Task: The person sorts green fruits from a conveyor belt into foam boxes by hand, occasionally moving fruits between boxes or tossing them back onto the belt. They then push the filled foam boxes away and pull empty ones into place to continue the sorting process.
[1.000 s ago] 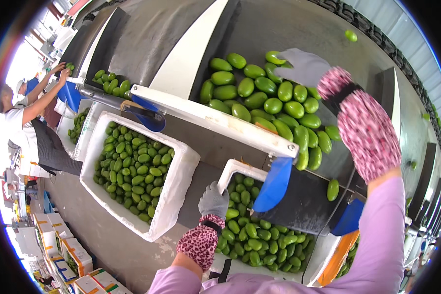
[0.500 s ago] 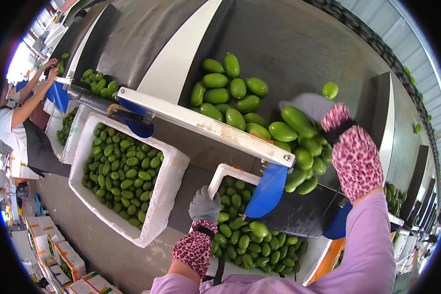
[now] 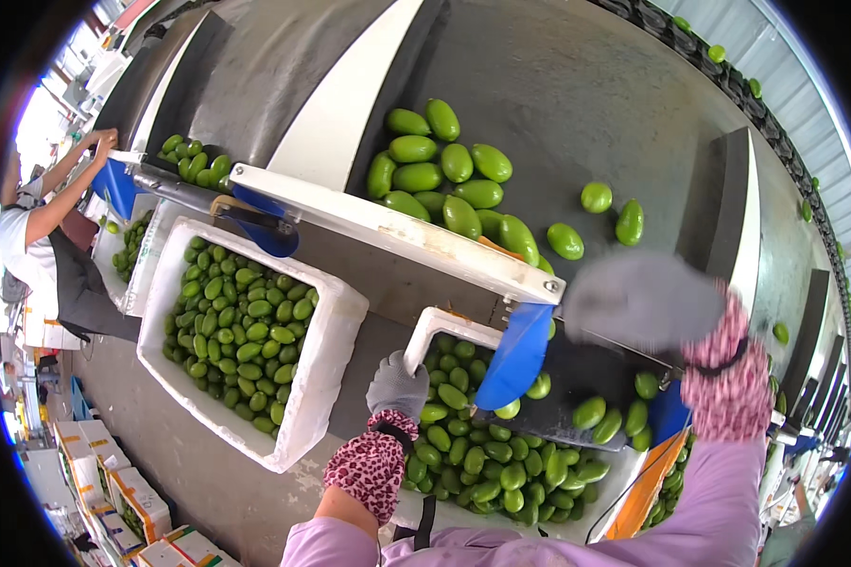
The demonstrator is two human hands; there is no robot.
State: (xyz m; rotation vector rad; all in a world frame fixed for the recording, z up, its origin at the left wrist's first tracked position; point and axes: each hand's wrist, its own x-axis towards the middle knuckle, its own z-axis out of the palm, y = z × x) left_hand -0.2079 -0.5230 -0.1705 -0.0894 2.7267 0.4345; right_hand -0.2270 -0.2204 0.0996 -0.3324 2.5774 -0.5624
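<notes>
Clearly, the gloved left hand had its fingers curled over the rim of a white box just below centre, while the right hand, right of centre, was too blurred to tell how far its fingers were open. Green fruit lay on the grey table at upper centre and inside that box. Markings on the taped cartons at lower left were too small to read.

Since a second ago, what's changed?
The right hand swept toward the wearer; much of the green fruit left the gray table, some now on the black ledge. The left hand stayed on the white box's rim; the left foam box stayed put.
</notes>
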